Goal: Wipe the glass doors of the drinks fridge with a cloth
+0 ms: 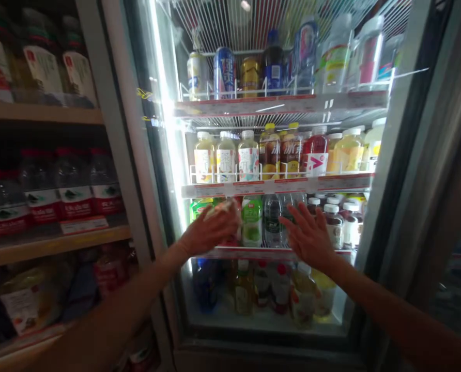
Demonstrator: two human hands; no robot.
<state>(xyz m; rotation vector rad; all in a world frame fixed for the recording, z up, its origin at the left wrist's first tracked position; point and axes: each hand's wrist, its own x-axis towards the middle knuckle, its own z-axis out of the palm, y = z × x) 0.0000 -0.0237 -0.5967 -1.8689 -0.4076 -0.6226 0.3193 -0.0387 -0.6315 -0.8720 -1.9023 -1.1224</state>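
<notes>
The person reaches into a lit drinks fridge (373, 217). The left hand (209, 232) is at the third shelf, and its fingers (230, 217) are pressed together around a pale item (218, 209), which is too blurred to tell well. This item is just beside a green-label bottle (251, 222). The right hand (310, 237) is open, with its fingers (300, 217) spread, near a clear water bottle (273, 222) and some dark drink bottles (333, 227). Below both hands runs a shelf edge (254, 253) with red strips. Outside the fridge, on the left side, a wooden shelf (40, 112) holds more bottles (71, 181).
</notes>
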